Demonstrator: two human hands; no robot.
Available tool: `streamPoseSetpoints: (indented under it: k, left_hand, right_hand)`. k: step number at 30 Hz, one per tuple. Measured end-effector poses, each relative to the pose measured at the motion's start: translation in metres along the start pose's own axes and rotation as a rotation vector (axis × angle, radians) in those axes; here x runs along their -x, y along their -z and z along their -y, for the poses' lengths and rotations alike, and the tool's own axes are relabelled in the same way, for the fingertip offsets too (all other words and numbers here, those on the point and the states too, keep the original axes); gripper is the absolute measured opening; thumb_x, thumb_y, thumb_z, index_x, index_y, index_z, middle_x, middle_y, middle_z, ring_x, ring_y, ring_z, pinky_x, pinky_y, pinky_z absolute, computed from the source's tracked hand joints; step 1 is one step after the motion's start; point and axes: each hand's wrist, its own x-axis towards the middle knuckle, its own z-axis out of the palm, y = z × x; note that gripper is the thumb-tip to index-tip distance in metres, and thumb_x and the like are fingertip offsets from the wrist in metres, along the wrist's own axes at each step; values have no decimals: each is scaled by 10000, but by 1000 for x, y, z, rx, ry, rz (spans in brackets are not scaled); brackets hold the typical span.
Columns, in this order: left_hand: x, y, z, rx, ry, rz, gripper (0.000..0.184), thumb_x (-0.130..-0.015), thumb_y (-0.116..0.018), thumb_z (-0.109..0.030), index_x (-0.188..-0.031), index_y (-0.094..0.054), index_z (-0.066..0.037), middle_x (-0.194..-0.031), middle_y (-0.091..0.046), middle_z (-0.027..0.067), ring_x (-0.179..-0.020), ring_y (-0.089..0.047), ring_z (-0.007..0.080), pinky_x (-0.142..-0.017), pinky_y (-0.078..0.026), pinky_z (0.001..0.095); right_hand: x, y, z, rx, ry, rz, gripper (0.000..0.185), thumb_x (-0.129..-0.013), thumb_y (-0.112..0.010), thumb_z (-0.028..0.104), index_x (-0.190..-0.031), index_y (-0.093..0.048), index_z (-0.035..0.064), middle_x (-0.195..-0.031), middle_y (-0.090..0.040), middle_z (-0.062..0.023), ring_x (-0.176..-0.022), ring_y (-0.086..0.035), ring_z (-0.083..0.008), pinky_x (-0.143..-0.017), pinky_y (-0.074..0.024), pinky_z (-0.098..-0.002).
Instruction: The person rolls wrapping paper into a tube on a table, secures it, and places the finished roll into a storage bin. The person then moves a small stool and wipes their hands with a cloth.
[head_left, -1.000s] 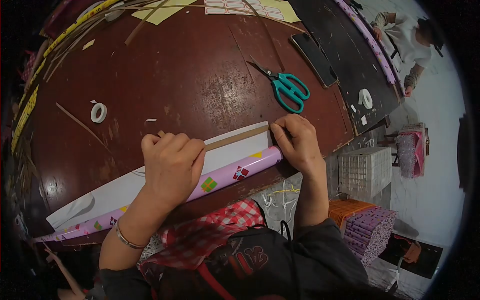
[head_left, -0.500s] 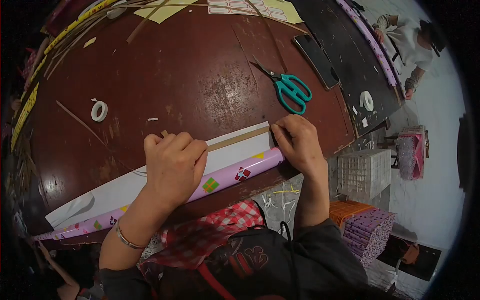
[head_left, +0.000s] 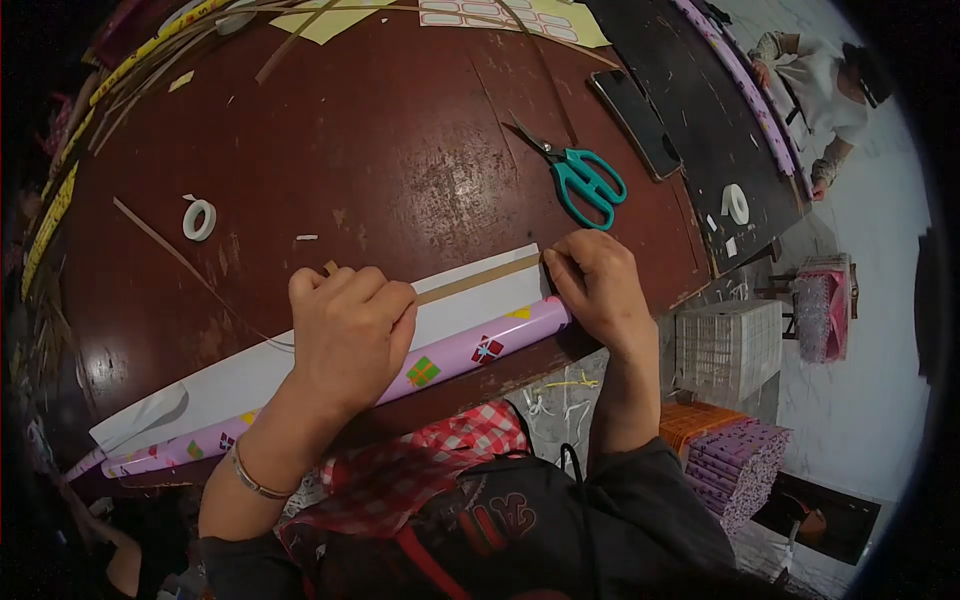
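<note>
A lilac roll of gift-patterned paper (head_left: 490, 346) lies along the table's near edge, its white inner side (head_left: 240, 380) spread behind it. On that white strip runs a narrow brown strip (head_left: 480, 277). My left hand (head_left: 350, 325) has its fingers closed round the brown strip, partway along the paper. At the strip's right end, by the paper's corner, my right hand (head_left: 600, 290) pinches it between thumb and fingers. Teal-handled scissors (head_left: 588, 188) lie partly open beyond my right hand. A white tape roll (head_left: 199, 220) is on the table at the left.
A phone (head_left: 637, 124) and another tape roll (head_left: 735, 204) lie at the right. Sticker sheets (head_left: 510, 18) and brown strips are at the back. A co-worker (head_left: 815, 85) is at the upper right. A white crate (head_left: 730, 346) and stacked purple rolls (head_left: 735, 465) stand below.
Both my hands keep their hold on the brown strip with hardly any movement. At the lower left, another person's arm has shifted, and the roll's far left end now shows a separate piece.
</note>
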Motion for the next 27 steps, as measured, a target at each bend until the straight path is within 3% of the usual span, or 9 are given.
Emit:
streamPoseSetpoints:
  k: [27]
  left_hand:
    - [0,2,1,18,21,65,37,-770,-680,-99,-782,-649,-113,-710,-568,30,-675,-545,211,-717,-319,370]
  right_hand:
    - [-2,1,1,46,-24,26,178,-815,-657,90,-724,-531,2,-695,-556,-178,-709,-574,-377,-632,-454,-464]
